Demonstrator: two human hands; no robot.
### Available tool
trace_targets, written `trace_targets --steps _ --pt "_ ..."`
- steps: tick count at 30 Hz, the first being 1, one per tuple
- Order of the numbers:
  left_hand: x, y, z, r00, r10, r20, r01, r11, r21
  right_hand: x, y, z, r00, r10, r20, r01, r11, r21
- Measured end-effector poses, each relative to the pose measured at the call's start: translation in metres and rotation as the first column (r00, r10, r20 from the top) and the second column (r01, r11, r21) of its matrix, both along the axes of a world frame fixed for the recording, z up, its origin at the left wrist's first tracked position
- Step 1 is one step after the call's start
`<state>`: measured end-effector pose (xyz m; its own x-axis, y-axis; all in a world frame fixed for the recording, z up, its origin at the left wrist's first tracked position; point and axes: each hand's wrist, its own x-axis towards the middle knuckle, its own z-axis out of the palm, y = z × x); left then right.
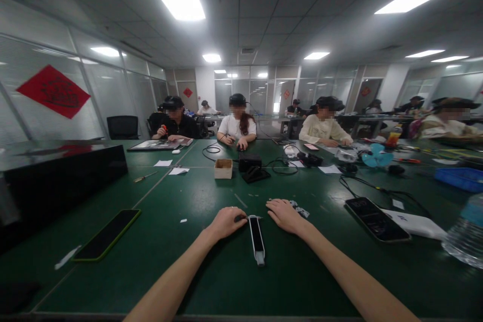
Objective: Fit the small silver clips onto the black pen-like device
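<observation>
My left hand [227, 222] rests on the green table with its fingers curled together. A small dark patch shows by its thumb; whether this is a held object or shadow I cannot make out. Just right of it lies a long, narrow item [257, 236] with a white frame, a black face and a grey end towards me. My right hand [284, 215] lies palm down beyond that item's right side, fingers stretched forward. Small grey-and-white pieces [299, 209] sit beside its outer edge, partly covered by the hand.
A green-edged phone [107, 235] lies to the left. On the right are another phone [377, 219], a white box [415, 224] and a water bottle [466, 231]. Ahead stand an open cardboard box [223, 169] and a black box [249, 162]. Several people sit across the table.
</observation>
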<state>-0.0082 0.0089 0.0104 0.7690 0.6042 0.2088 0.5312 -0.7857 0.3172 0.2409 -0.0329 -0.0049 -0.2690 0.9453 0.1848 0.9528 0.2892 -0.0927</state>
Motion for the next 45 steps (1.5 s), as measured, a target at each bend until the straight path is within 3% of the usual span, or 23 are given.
trace_targets --steps 10,19,30,45 --pt "-0.001 0.0 0.001 1.0 -0.006 0.009 0.007 1.0 -0.023 0.019 0.002 0.007 0.995 -0.086 -0.042 0.09 0.993 0.079" --pt "0.0 0.0 0.0 1.0 -0.008 0.011 0.008 1.0 -0.009 0.017 0.006 0.0 0.992 -0.127 0.006 0.127 0.991 0.03" --pt "-0.001 -0.001 0.0 0.999 -0.016 0.031 0.016 1.0 -0.003 0.012 -0.003 0.014 0.995 -0.091 0.042 0.091 0.996 0.008" --pt "-0.002 0.0 -0.002 0.999 -0.023 0.036 0.023 1.0 -0.014 0.014 -0.001 0.013 0.99 -0.143 0.012 0.143 0.99 0.0"
